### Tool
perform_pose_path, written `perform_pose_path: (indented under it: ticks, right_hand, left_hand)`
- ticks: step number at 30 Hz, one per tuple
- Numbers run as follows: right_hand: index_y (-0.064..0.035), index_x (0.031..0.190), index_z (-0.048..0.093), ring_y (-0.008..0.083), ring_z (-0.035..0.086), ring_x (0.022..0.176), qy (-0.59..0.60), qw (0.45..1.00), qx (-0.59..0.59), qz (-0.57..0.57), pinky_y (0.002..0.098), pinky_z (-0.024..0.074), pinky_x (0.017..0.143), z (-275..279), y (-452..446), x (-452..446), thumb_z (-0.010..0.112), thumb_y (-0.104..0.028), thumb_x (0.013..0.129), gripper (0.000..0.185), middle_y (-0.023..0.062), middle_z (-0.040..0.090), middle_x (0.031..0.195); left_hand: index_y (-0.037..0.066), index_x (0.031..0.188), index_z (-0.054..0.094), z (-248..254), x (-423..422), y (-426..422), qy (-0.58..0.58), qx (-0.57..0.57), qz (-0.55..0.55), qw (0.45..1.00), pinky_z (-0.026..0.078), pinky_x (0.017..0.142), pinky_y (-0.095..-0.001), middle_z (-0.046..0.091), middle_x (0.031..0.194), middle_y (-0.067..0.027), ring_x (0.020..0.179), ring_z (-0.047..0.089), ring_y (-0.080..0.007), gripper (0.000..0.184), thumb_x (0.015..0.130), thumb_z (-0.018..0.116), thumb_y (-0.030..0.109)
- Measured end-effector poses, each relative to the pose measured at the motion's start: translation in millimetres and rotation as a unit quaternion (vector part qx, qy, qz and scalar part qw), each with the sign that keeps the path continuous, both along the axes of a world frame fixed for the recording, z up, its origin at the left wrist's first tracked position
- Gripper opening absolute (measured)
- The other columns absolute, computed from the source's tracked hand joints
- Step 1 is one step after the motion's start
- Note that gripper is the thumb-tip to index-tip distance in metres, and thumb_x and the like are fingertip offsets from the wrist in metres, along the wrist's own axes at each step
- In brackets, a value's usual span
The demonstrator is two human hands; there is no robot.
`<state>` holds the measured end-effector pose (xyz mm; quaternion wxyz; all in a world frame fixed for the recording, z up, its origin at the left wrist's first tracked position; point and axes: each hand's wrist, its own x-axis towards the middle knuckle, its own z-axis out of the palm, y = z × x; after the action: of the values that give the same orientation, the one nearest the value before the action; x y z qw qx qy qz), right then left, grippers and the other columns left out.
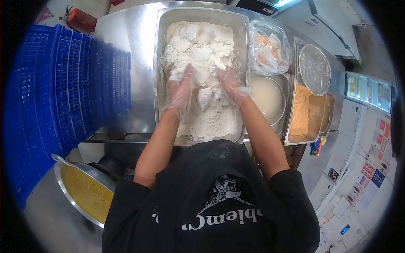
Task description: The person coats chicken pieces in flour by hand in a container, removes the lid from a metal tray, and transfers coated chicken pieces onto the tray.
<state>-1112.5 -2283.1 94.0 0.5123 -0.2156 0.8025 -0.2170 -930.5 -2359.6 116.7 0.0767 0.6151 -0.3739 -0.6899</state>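
Note:
A deep metal tray (160, 50) holds a thick bed of white flour (211, 120). Both my hands wear clear plastic gloves and are down in it. My left hand (179, 92) lies along the tray's left side, fingers stretched out and partly coated with flour. On the right side, my right hand (231, 86) touches the flour with its fingers apart. A flour-coated lump (205, 98) sits between my wrists. Another rounded, floury lump (205, 35) shows near the tray's far end. What the lumps are beneath the coating, I cannot tell.
Right of the tray are a plastic bag of breaded-looking pieces (268, 48), a round pot of pale liquid (265, 99) and a tray of orange powder (299, 111) with a wire strainer (314, 69). Blue crates (63, 80) stand left, above a bowl of yellow liquid (84, 192).

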Motion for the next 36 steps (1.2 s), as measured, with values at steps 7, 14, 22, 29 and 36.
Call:
perform_pose_path:
  ticks: [7, 14, 22, 29, 36]
  right_hand:
    - [0.001, 0.159, 0.027, 0.0405, 0.028, 0.152, 0.279, 0.924, 0.0, 0.26, 0.0495, 0.0271, 0.124, -73.1, -100.4, -80.4, 0.047, -0.065, 0.096, 0.093, 0.0303, 0.031, 0.161]
    - [0.01, 0.153, 0.033, 0.0441, 0.039, 0.145, 0.152, 0.973, -0.069, 0.159, 0.0448, 0.0336, 0.122, -51.4, -115.3, -24.7, 0.056, -0.067, 0.09, 0.102, 0.0354, 0.034, 0.156]
    - [0.0066, 0.151, 0.041, 0.0433, 0.038, 0.145, 0.042, 0.994, 0.026, 0.097, 0.0455, 0.0302, 0.123, -19.9, -71.6, -29.3, 0.061, -0.068, 0.086, 0.101, 0.0294, 0.039, 0.156]
    - [0.0016, 0.159, 0.027, 0.0326, 0.004, 0.159, 0.143, 0.974, 0.01, 0.174, 0.0475, 0.0049, 0.129, -23.7, -137.4, -86.5, 0.036, -0.065, 0.101, 0.088, 0.0203, 0.015, 0.17]
    - [0.0097, 0.158, 0.017, 0.042, 0.027, 0.152, 0.156, 0.959, -0.003, 0.237, 0.0445, 0.03, 0.124, -46.1, -136.1, -49.7, 0.055, -0.069, 0.092, 0.11, 0.0298, 0.02, 0.165]
  left_hand:
    - [-0.016, 0.153, 0.028, -54.8, -11.5, -33.0, -0.049, 0.044, 0.063, 0.996, 0.033, 0.119, -0.0418, 0.033, 0.16, -0.0308, 0.147, 0.038, -0.0388, 0.13, 0.081, 0.049, 0.09]
    - [-0.017, 0.151, 0.03, -93.3, -52.9, -73.5, -0.066, -0.059, -0.075, 0.993, 0.028, 0.123, -0.0441, 0.03, 0.16, -0.0328, 0.151, 0.03, -0.0426, 0.13, 0.082, 0.041, 0.092]
    - [-0.016, 0.153, 0.027, -47.3, -30.6, -79.9, -0.087, -0.068, -0.196, 0.974, 0.027, 0.124, -0.0436, 0.03, 0.159, -0.0347, 0.152, 0.027, -0.0435, 0.121, 0.085, 0.058, 0.079]
    - [-0.011, 0.155, 0.025, -23.7, -55.9, -107.0, -0.188, -0.296, -0.127, 0.928, 0.037, 0.118, -0.0462, 0.045, 0.149, -0.0353, 0.141, 0.046, -0.0447, 0.104, 0.094, 0.057, 0.067]
    - [-0.011, 0.155, 0.028, -86.5, -86.7, -125.9, -0.108, -0.17, -0.168, 0.965, 0.029, 0.123, -0.0446, 0.036, 0.157, -0.034, 0.148, 0.035, -0.0447, 0.116, 0.089, 0.042, 0.083]
